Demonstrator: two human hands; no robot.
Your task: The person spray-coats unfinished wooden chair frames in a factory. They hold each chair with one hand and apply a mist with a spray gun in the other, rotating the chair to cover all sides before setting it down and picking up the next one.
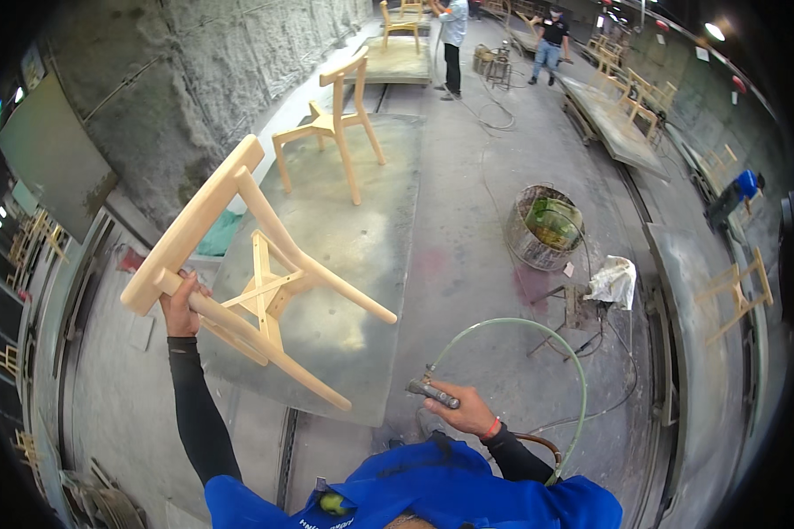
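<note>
My left hand (183, 307) is closed round a back post of a pale, unfinished wooden chair (194, 225). The chair is tipped over above a low grey platform (379, 238), with its crossed seat braces showing; whether any part of it rests on the platform I cannot tell. In my right hand (469, 410) is a metal spray gun (435, 392), held low to the right of the chair. A pale green hose (584, 379) arches from the gun back toward my right arm. Farther along the platform stands a second pale chair (337, 123), upright.
Right of the platform stand a stained bucket (522, 254) with greenish liquid and a stand under a white cover (612, 282). Thin hoses trail over the floor. More platforms (613, 115) with chairs line the right. Several people work farther off, one in blue (739, 189).
</note>
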